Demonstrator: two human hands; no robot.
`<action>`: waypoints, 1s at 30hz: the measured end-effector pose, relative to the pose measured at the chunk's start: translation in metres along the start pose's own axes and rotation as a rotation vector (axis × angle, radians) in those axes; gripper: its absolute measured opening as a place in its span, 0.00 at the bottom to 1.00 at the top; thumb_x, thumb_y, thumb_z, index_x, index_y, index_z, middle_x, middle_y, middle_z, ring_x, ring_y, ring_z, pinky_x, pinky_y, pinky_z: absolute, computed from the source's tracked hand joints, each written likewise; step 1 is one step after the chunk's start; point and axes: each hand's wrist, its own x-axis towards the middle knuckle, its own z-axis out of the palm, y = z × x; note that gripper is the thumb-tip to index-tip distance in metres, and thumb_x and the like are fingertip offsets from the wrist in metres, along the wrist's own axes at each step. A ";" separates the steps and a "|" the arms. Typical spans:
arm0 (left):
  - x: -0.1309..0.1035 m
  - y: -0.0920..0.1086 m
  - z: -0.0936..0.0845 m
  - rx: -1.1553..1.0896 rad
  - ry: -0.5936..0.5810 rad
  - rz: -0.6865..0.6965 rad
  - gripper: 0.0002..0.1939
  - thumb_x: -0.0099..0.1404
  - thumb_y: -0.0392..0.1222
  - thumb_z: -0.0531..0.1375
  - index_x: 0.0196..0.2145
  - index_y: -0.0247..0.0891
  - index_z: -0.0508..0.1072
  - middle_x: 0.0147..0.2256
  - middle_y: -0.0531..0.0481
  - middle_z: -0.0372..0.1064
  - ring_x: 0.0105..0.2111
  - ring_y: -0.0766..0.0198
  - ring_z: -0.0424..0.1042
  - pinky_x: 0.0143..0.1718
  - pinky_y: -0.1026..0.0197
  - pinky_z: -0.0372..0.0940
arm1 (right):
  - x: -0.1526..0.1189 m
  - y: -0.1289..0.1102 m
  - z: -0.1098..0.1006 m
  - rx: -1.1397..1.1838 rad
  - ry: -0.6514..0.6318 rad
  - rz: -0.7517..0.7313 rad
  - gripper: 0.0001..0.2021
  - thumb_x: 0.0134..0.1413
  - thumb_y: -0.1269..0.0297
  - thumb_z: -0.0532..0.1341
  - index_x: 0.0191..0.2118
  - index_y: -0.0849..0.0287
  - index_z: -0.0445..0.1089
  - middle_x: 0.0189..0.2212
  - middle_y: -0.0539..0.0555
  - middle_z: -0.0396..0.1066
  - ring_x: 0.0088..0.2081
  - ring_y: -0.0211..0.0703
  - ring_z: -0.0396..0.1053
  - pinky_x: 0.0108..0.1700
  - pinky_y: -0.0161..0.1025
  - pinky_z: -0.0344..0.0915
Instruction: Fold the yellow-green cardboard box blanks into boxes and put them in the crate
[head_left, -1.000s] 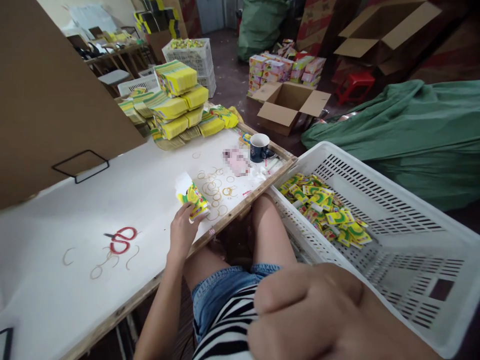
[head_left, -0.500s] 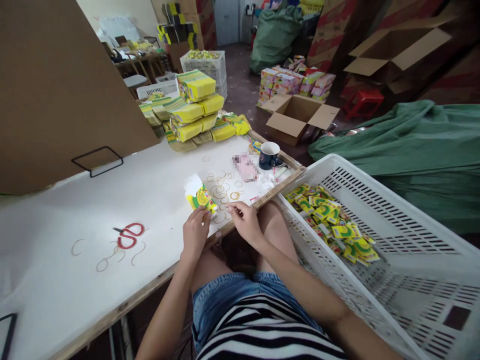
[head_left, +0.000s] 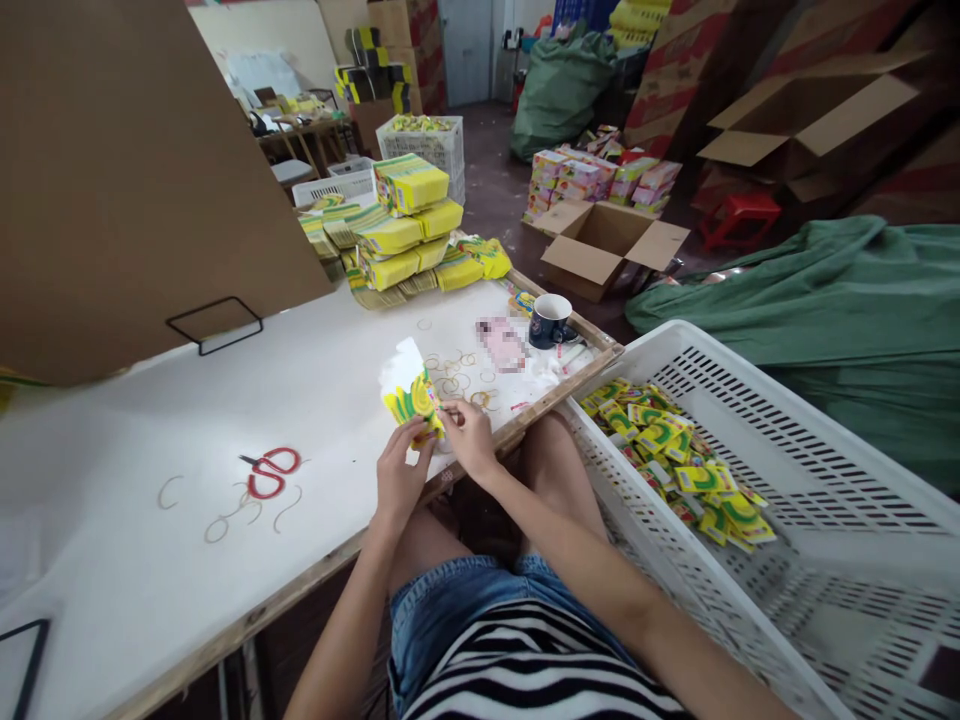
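Observation:
A yellow and green printed carton [head_left: 411, 398] with a white flap standing up is just above the white table's near edge. My left hand [head_left: 403, 470] is closed on its lower part, thumb and fingers pinching it. At the carton's right side, my right hand [head_left: 466, 432] has its fingers pressed together on the edge. Loose rubber bands [head_left: 454, 378] lie on the table behind the hands. To the right, a white crate [head_left: 679, 340] holds a heap of small yellow and green cartons [head_left: 675, 450].
Red-handled scissors [head_left: 271, 472] lie on the table [head_left: 322, 400] at the left. Stacks of yellow cartons [head_left: 405, 230] stand at its far end. A dark mug [head_left: 550, 320] and a pink phone-like object [head_left: 502, 343] sit near the right edge. An open cardboard box [head_left: 600, 240] is on the floor.
My right hand has moved left to the carton and now touches its right side. The carton is raised and more upright in my left hand. The whole view has shifted slightly.

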 end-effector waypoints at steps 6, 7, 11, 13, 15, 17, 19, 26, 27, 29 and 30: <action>0.004 0.027 0.003 -0.823 -0.022 -0.502 0.24 0.56 0.53 0.66 0.46 0.36 0.73 0.46 0.40 0.75 0.48 0.51 0.73 0.50 0.50 0.69 | -0.032 -0.009 -0.050 0.466 0.022 0.178 0.10 0.51 0.60 0.63 0.37 0.60 0.71 0.32 0.54 0.74 0.35 0.42 0.72 0.39 0.39 0.69; 0.004 0.031 0.007 -0.945 -0.127 -0.573 0.25 0.54 0.55 0.67 0.44 0.35 0.74 0.44 0.40 0.76 0.46 0.50 0.74 0.48 0.50 0.69 | -0.038 -0.011 -0.057 0.538 0.007 0.220 0.09 0.49 0.60 0.65 0.35 0.60 0.71 0.31 0.53 0.74 0.35 0.42 0.71 0.39 0.39 0.68; 0.000 0.049 0.022 -1.311 -0.460 -0.657 0.33 0.50 0.60 0.67 0.48 0.37 0.72 0.49 0.38 0.73 0.53 0.45 0.69 0.53 0.46 0.66 | -0.053 -0.013 -0.075 0.628 -0.057 0.318 0.09 0.45 0.60 0.68 0.32 0.59 0.74 0.30 0.52 0.74 0.34 0.41 0.70 0.39 0.38 0.67; -0.002 0.056 0.026 -1.422 -0.524 -0.612 0.37 0.50 0.64 0.66 0.51 0.37 0.71 0.53 0.37 0.70 0.56 0.44 0.65 0.56 0.45 0.62 | -0.056 -0.012 -0.080 0.659 -0.035 0.360 0.10 0.44 0.59 0.68 0.31 0.59 0.74 0.29 0.51 0.73 0.32 0.40 0.68 0.38 0.37 0.67; -0.004 0.060 0.028 -1.445 -0.520 -0.570 0.36 0.49 0.62 0.67 0.50 0.37 0.71 0.53 0.37 0.69 0.58 0.43 0.64 0.57 0.44 0.60 | -0.056 -0.009 -0.084 0.694 -0.003 0.405 0.12 0.42 0.58 0.69 0.30 0.59 0.73 0.28 0.50 0.72 0.31 0.39 0.68 0.37 0.37 0.66; -0.006 0.062 0.029 -1.406 -0.474 -0.569 0.30 0.49 0.56 0.69 0.46 0.37 0.73 0.50 0.38 0.72 0.56 0.43 0.65 0.57 0.44 0.60 | -0.056 -0.006 -0.087 0.723 0.007 0.435 0.13 0.40 0.57 0.71 0.30 0.59 0.73 0.28 0.50 0.72 0.31 0.39 0.68 0.37 0.38 0.66; -0.007 0.062 0.030 -1.361 -0.428 -0.604 0.25 0.50 0.53 0.70 0.42 0.38 0.75 0.46 0.40 0.75 0.55 0.45 0.67 0.57 0.44 0.61 | -0.057 -0.005 -0.088 0.746 -0.001 0.441 0.14 0.38 0.57 0.72 0.30 0.59 0.73 0.29 0.51 0.72 0.32 0.40 0.68 0.39 0.39 0.66; -0.011 0.062 0.029 -1.378 -0.505 -0.559 0.27 0.47 0.57 0.70 0.40 0.37 0.75 0.46 0.39 0.75 0.55 0.45 0.67 0.55 0.46 0.62 | -0.059 -0.004 -0.091 0.772 0.041 0.499 0.17 0.33 0.55 0.73 0.29 0.59 0.74 0.28 0.51 0.73 0.31 0.39 0.68 0.38 0.38 0.66; -0.011 0.062 0.030 -1.356 -0.493 -0.557 0.25 0.48 0.56 0.70 0.38 0.37 0.76 0.44 0.40 0.76 0.53 0.46 0.69 0.55 0.47 0.63 | -0.059 -0.004 -0.091 0.766 0.041 0.491 0.17 0.33 0.55 0.73 0.29 0.59 0.74 0.28 0.50 0.73 0.31 0.39 0.68 0.38 0.38 0.66; -0.011 0.063 0.031 -1.315 -0.468 -0.560 0.23 0.48 0.56 0.70 0.35 0.36 0.76 0.40 0.41 0.77 0.50 0.46 0.72 0.53 0.47 0.65 | -0.060 -0.006 -0.093 0.727 0.047 0.458 0.17 0.35 0.54 0.73 0.29 0.59 0.73 0.28 0.50 0.73 0.31 0.40 0.69 0.39 0.39 0.67; -0.010 0.064 0.032 -1.300 -0.464 -0.563 0.24 0.47 0.57 0.70 0.35 0.36 0.76 0.39 0.41 0.78 0.49 0.46 0.72 0.52 0.47 0.66 | -0.061 -0.007 -0.095 0.696 0.047 0.438 0.17 0.36 0.53 0.72 0.29 0.60 0.73 0.28 0.51 0.73 0.32 0.40 0.69 0.39 0.39 0.67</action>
